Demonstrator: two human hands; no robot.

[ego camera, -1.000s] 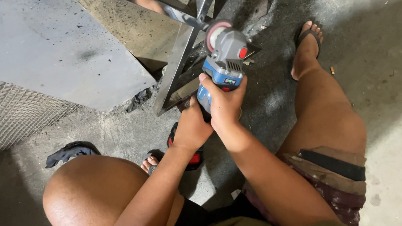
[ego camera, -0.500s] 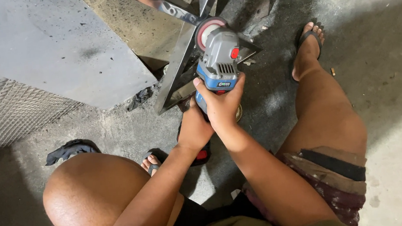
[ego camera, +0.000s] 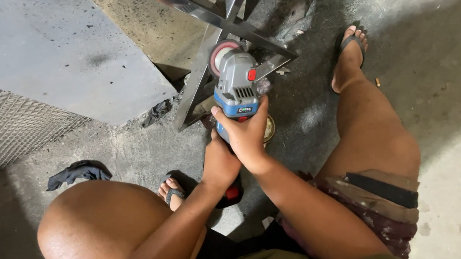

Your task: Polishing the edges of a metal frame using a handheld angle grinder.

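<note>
The shiny metal frame lies on the concrete floor, and the step in hand looks like polishing it. The grey-and-blue angle grinder rests its pink disc against a frame bar. Below the frame, the right hand and left hand both clench the grinder's body; sweeping along the bar would call for steady pressure.

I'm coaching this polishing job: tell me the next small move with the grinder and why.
Probably ease the grinder a touch further along the shiny metal frame. Both hands, right hand above the left hand, grip its body firmly, and the pad sits right against the bar.
</note>
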